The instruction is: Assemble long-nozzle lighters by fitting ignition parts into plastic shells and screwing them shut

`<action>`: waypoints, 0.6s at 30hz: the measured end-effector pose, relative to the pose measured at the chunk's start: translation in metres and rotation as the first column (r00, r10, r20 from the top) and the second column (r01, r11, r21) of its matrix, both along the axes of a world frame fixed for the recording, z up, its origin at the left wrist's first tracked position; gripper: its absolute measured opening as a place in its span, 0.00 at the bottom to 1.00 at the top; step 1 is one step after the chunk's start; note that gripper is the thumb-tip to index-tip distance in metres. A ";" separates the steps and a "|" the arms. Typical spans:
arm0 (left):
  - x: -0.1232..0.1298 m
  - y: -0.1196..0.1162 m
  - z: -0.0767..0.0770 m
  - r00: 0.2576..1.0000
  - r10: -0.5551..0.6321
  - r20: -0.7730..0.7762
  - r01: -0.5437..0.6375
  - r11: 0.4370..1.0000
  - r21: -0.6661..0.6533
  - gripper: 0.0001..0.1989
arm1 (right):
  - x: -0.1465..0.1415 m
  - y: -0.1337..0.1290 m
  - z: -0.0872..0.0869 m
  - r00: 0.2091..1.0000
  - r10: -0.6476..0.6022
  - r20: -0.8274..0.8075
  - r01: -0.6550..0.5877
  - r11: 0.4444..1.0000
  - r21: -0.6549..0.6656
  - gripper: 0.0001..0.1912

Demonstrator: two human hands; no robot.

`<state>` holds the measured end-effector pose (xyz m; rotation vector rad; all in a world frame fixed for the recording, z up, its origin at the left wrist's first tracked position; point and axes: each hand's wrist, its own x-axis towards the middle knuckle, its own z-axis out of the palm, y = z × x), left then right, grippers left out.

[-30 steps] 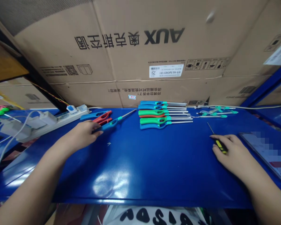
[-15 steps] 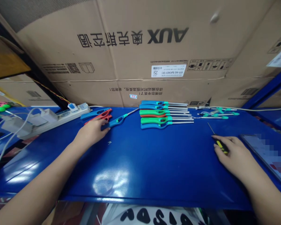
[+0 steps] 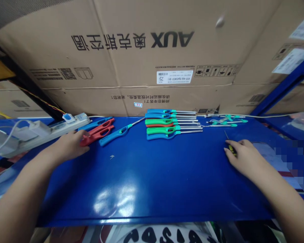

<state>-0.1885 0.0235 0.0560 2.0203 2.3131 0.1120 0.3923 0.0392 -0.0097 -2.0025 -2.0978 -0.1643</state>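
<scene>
My left hand [image 3: 72, 144] is closed on the near end of a red lighter casing [image 3: 97, 132] at the left of the blue table. Beside it lies a blue lighter [image 3: 116, 135] with a metal rod, and blue casings [image 3: 95, 124] lie behind the red one. My right hand [image 3: 243, 153] holds a small black and yellow screwdriver [image 3: 232, 150], its thin shaft pointing away. In the middle, several blue, green and red lighters [image 3: 162, 122] lie side by side, rods to the right. Several loose rods with teal tips [image 3: 228, 121] lie behind my right hand.
A white power strip [image 3: 53, 130] with plugs runs along the left. A large cardboard box [image 3: 131, 71] stands behind the blue table [image 3: 167, 182]. A flat screen device [image 3: 266, 152] lies at the right. A tiny scrap [image 3: 112, 157] is on the table.
My left hand has let go of the blue lighter and moved left onto the red casing, whose near end has shifted toward me. The view has turned slightly; my right hand still holds the screwdriver.
</scene>
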 end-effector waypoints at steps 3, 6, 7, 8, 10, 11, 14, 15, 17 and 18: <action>-0.007 -0.001 -0.005 0.996 0.031 -0.084 -0.038 0.996 -0.078 0.21 | -0.002 0.014 0.008 0.997 -0.009 0.075 0.014 0.997 -0.070 0.25; -0.005 0.000 -0.001 0.993 0.020 -0.116 -0.036 0.990 -0.136 0.20 | -0.007 0.031 0.017 0.995 -0.024 0.098 0.045 0.976 -0.213 0.20; -0.004 0.000 0.002 0.992 0.016 -0.125 -0.035 0.988 -0.150 0.20 | -0.008 0.037 0.020 0.994 -0.044 0.103 0.069 0.965 -0.255 0.19; -0.003 0.000 0.005 0.991 0.012 -0.131 -0.034 0.986 -0.163 0.20 | -0.010 0.043 0.023 0.992 -0.066 0.109 0.095 0.953 -0.287 0.21; -0.001 -0.001 0.012 0.991 0.006 -0.133 -0.031 0.983 -0.183 0.19 | -0.012 0.053 0.029 0.988 -0.105 0.117 0.139 0.930 -0.340 0.26; 0.000 -0.002 0.016 0.992 0.006 -0.129 -0.030 0.982 -0.189 0.19 | -0.013 0.057 0.031 0.985 -0.123 0.125 0.160 0.920 -0.358 0.28; 0.003 -0.009 0.030 0.993 0.027 -0.112 -0.048 0.979 -0.196 0.19 | -0.016 0.061 0.039 0.978 -0.141 0.156 0.186 0.927 -0.325 0.30; 0.004 -0.012 0.036 0.994 0.039 -0.107 -0.060 0.978 -0.200 0.19 | -0.017 0.059 0.042 0.978 -0.127 0.166 0.171 0.944 -0.284 0.30; 0.004 -0.018 0.047 0.992 0.083 -0.094 -0.100 0.977 -0.189 0.19 | -0.022 0.053 0.048 0.981 -0.086 0.172 0.116 0.978 -0.172 0.29; 0.003 -0.022 0.052 0.989 0.105 -0.100 -0.124 0.972 -0.201 0.19 | -0.026 0.048 0.051 0.984 -0.064 0.169 0.084 0.990 -0.117 0.28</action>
